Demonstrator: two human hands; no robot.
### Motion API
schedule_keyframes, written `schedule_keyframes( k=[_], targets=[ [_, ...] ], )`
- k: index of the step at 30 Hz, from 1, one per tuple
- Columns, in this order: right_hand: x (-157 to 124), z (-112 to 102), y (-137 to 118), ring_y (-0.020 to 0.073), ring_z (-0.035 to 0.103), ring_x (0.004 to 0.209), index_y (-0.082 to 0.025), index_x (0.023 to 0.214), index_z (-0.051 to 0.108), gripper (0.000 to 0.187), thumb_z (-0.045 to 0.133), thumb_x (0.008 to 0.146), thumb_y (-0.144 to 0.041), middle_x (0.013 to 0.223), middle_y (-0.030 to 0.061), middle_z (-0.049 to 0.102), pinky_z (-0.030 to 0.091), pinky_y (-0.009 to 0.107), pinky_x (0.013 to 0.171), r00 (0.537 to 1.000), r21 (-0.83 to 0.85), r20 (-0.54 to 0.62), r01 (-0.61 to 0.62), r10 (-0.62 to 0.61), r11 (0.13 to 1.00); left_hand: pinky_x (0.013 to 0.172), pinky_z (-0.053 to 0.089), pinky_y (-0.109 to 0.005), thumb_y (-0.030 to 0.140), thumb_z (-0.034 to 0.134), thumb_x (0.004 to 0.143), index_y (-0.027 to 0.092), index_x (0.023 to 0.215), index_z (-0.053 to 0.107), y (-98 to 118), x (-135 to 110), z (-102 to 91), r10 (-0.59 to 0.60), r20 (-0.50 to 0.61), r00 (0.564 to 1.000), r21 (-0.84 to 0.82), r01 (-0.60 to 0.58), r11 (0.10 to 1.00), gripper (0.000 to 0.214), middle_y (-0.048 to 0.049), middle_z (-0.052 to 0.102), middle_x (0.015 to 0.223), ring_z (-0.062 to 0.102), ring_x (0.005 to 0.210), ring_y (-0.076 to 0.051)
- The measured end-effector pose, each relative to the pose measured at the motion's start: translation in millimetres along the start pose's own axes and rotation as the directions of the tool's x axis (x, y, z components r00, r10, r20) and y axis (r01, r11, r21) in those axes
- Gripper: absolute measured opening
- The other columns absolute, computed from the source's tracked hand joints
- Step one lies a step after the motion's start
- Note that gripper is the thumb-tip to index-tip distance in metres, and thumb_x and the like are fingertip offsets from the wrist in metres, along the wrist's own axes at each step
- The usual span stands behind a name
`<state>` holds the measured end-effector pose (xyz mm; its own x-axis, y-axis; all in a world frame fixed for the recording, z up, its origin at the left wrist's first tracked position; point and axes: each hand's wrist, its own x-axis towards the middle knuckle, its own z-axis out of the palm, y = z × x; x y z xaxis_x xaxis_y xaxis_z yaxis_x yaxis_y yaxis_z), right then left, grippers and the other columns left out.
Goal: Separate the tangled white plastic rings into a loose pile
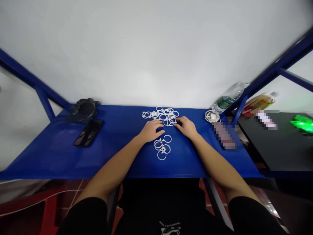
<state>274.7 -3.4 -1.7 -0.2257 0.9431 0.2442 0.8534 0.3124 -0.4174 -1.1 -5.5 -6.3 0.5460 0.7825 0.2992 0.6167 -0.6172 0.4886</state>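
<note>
Right now, from my end, I see the counter [117, 130] meeting the wall [146, 58] along its far edge, with a blue frame [36, 83] slanting at both ends. Broad strips of blue surface run either side of the white rings [163, 150], out to a phone [88, 133] on the left and a coiled cable [212, 116] on the right. A green-labelled bottle [226, 100] leans by the frame; I can't make out how full it is. The rings lie in two groups: a tangled pile by the wall and a few nearer me, mid-counter.

Both forearms reach in from the near edge. The left hand [152, 131] arches between the groups, palm down, thumb and forefinger well apart. The right hand [186, 126] bends inward, fingers at the pile's right side; I can't tell whether they pinch a ring.
</note>
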Motion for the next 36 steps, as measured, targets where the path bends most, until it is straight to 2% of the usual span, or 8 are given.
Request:
schedule_keyframes(
  k=[3,6,10,14,18,22,30,36],
  targets=[
    [3,2,-2,0.023,0.069,0.097,-0.024,0.107,0.077,0.02,0.066,0.097,-0.037,0.109,0.0076,0.074,0.055,0.033,0.083,0.999,-0.011,-0.014,-0.032,0.032,0.999,0.113,0.045,-0.053,0.039,0.072,0.093,0.024,0.115,0.075,-1,1,-0.4,0.019,-0.01,1.0,-0.009,-0.02,1.0,0.026,-0.007,0.072,0.132,0.063,0.129,-0.027],
    [2,2,0,0.0213,0.069,0.088,-0.022,0.096,0.077,0.017,0.066,0.096,-0.035,0.097,0.0065,0.076,0.054,0.032,0.079,0.997,0.093,-0.069,-0.023,0.03,0.995,0.108,0.05,-0.05,0.035,0.071,0.094,0.022,0.114,0.075,-2,2,-0.2,0.069,-0.049,0.996,-0.04,-0.071,0.997,0.024,-0.0071,0.075,0.123,0.068,0.12,-0.025],
    [-9,1,-10,0.0173,0.064,0.069,-0.02,0.101,0.078,0.027,0.07,0.092,-0.044,0.087,0.005,0.077,0.052,0.03,0.065,0.985,0.394,-0.158,-0.001,0.068,0.919,0.098,0.056,-0.048,0.033,0.068,0.096,0.021,0.115,0.075,2,2,0.8,0.174,-0.148,0.974,-0.059,-0.184,0.981,0.024,-0.0082,0.078,0.112,0.072,0.106,-0.024],
    [-22,1,-36,0.0131,0.055,0.055,-0.02,0.107,0.079,0.033,0.071,0.093,-0.049,0.072,0.0016,0.072,0.045,0.026,0.053,0.989,0.582,-0.138,0.041,0.05,0.812,0.092,0.055,-0.042,0.034,0.064,0.1,0.021,0.115,0.075,13,0,-2.1,0.268,-0.213,0.94,-0.053,-0.285,0.957,0.023,-0.0069,0.079,0.107,0.073,0.1,-0.022],
    [-28,0,-56,0.0123,0.059,0.061,-0.022,0.1,0.08,0.026,0.07,0.095,-0.047,0.081,0.0025,0.075,0.047,0.025,0.059,0.984,0.545,-0.117,0.177,-0.134,0.82,0.087,0.052,-0.037,0.037,0.063,0.102,0.023,0.106,0.077,21,-2,-6.5,0.304,-0.256,0.918,-0.042,-0.325,0.945,0.02,-0.0035,0.079,0.096,0.073,0.091,-0.019],
    [-29,-3,-58,0.0148,0.067,0.071,-0.023,0.096,0.078,0.025,0.066,0.099,-0.045,0.09,0.0051,0.077,0.05,0.027,0.066,0.962,0.51,-0.114,0.272,-0.25,0.816,0.079,0.051,-0.033,0.038,0.064,0.102,0.023,0.098,0.077,19,-2,-6.7,0.33,-0.261,0.907,-0.035,-0.35,0.936,0.021,-0.0024,0.079,0.09,0.071,0.083,-0.017],
    [-29,-4,-54,0.0145,0.064,0.067,-0.021,0.083,0.072,0.035,0.065,0.099,-0.052,0.078,0.0027,0.072,0.048,0.026,0.064,0.962,0.5,-0.072,0.262,-0.262,0.825,0.08,0.053,-0.033,0.037,0.056,0.106,0.02,0.097,0.074,24,-2,-8.6,0.336,-0.176,0.925,-0.076,-0.353,0.932,0.027,-0.0044,0.077,0.091,0.07,0.084,-0.017],
    [-32,-2,-56,0.0148,0.064,0.066,-0.021,0.084,0.071,0.032,0.063,0.1,-0.048,0.075,0.0026,0.071,0.048,0.026,0.064,0.965,0.472,-0.073,0.256,-0.252,0.844,0.081,0.055,-0.035,0.033,0.053,0.106,0.019,0.097,0.072,26,-2,-8.3,0.325,-0.179,0.929,-0.093,-0.345,0.934,0.025,-0.0056,0.076,0.091,0.07,0.085,-0.018]
  ],
)
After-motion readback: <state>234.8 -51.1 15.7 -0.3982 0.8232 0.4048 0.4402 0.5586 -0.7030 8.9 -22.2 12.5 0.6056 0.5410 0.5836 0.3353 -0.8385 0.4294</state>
